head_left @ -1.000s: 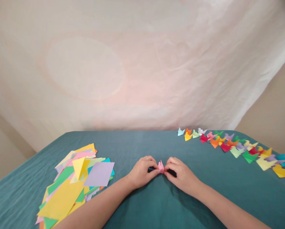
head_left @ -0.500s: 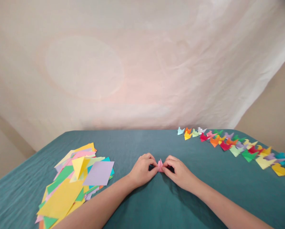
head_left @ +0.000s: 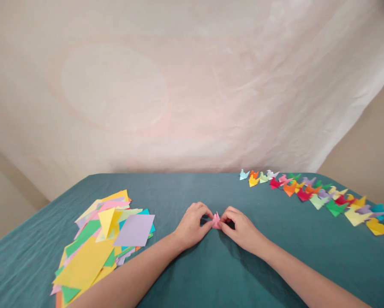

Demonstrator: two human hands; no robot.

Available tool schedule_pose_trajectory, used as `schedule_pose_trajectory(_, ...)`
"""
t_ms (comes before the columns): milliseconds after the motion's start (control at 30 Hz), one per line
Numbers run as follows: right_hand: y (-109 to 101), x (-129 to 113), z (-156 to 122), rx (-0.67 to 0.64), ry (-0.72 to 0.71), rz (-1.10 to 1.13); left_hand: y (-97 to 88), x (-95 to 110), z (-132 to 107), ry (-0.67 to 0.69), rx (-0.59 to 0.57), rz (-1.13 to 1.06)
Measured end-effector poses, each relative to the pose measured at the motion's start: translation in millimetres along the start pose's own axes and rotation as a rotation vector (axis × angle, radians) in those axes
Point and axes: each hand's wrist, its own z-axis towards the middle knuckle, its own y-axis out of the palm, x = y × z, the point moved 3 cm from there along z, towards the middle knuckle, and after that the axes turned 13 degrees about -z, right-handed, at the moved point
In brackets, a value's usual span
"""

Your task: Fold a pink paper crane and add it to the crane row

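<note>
Between my two hands, near the middle of the table, is a small pink folded paper [head_left: 216,220] with two thin points sticking up. My left hand [head_left: 194,226] pinches its left side between thumb and fingers. From the right, my right hand [head_left: 239,227] pinches the opposite side in the same way. The fingertips hide the outer parts of the paper, so its full shape does not show.
A loose pile of coloured paper squares [head_left: 85,263] lies at the left, a lilac sheet [head_left: 134,230] on top. Several folded paper birds [head_left: 336,208] stand in rows along the right of the green cloth [head_left: 179,188]. A pale sheet [head_left: 192,85] hangs behind.
Both hands stay pinched on the pink paper with barely any shift. The whole view has moved very slightly.
</note>
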Motion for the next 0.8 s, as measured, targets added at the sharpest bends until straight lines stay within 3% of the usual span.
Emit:
schedule_pose_trajectory(200, 0, 0, 0, 0.007, -0.011, -0.013, -4.8, 18, -7, 0.196, -0.168, 0.222)
schedule_pose_trajectory(433, 4, 4, 1, 0.012, -0.019, -0.010, 0.5, 21, -15, 0.226, -0.350, 0.456)
schedule_pose_trajectory(800, 2, 2, 0, 0.003, -0.016, -0.006, 3.9, 17, -17, 0.227, -0.385, 0.491)
